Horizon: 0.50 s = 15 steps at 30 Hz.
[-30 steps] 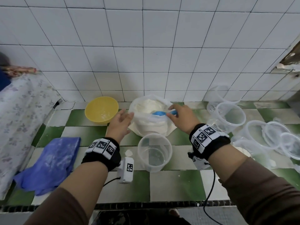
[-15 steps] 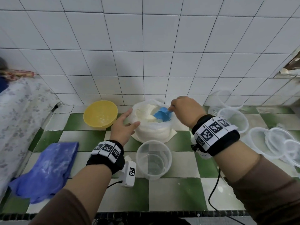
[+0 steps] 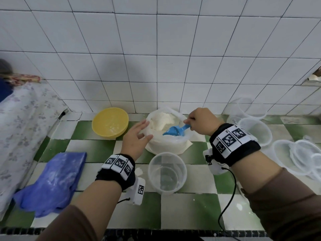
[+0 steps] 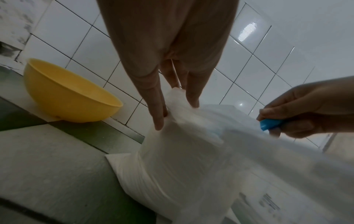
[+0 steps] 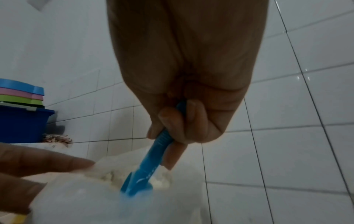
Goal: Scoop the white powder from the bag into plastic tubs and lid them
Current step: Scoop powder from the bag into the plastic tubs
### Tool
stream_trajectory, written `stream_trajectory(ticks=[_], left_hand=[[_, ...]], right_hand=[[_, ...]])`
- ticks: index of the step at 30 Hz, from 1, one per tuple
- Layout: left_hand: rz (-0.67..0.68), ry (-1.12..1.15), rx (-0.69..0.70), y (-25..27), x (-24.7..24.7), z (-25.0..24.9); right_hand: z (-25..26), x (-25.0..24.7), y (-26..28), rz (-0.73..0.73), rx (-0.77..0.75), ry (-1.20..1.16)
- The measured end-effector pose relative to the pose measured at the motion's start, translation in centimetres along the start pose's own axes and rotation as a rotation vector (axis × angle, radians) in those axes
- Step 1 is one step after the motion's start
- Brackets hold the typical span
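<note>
Standing at the green-and-white checked counter, I have the white tiled wall close behind the bag and the counter's dark front edge below my wrists. Left of the bag a flowered cloth closes that side; a crumpled blue cloth lies nearer the front edge. Bare tiles lie between the bag and the front edge, apart from one clear empty tub standing upright just in front of the bag. Right of the bag, clear tubs and lids crowd the counter.

The bag is soft, thin, cloudy plastic, slumped into a round heap with its mouth open upward and lumpy white powder inside. A smooth round yellow bowl sits left of it, near but apart.

My left hand is at the bag's left rim, fingers fairly straight, pinching the plastic edge between thumb and fingers. My right hand is curled tight round the handle of the blue plastic scoop. Its long axis slants down from my fist at the bag's right rim toward the left, the hollow end in the powder.
</note>
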<state>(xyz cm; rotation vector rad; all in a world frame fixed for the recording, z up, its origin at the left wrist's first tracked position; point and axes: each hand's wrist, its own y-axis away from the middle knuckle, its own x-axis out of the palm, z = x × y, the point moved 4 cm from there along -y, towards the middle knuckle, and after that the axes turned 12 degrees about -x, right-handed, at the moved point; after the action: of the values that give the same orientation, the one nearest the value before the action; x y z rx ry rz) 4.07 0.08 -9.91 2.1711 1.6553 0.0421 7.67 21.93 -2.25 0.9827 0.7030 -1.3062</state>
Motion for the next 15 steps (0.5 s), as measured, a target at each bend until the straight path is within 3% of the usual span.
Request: stream_trajectory(ticks=[7,15], left_hand=[[0.027,0.025,-0.012,-0.4,-0.1,0.4],[0.056,0.028,-0.034,-0.7,0.1,0.8]], right_hand=[[-0.9,3.0,-0.7,-0.016,0.123,-0.157],[-0.3,4.8,-1.6,0.043,0.153,-0.212]])
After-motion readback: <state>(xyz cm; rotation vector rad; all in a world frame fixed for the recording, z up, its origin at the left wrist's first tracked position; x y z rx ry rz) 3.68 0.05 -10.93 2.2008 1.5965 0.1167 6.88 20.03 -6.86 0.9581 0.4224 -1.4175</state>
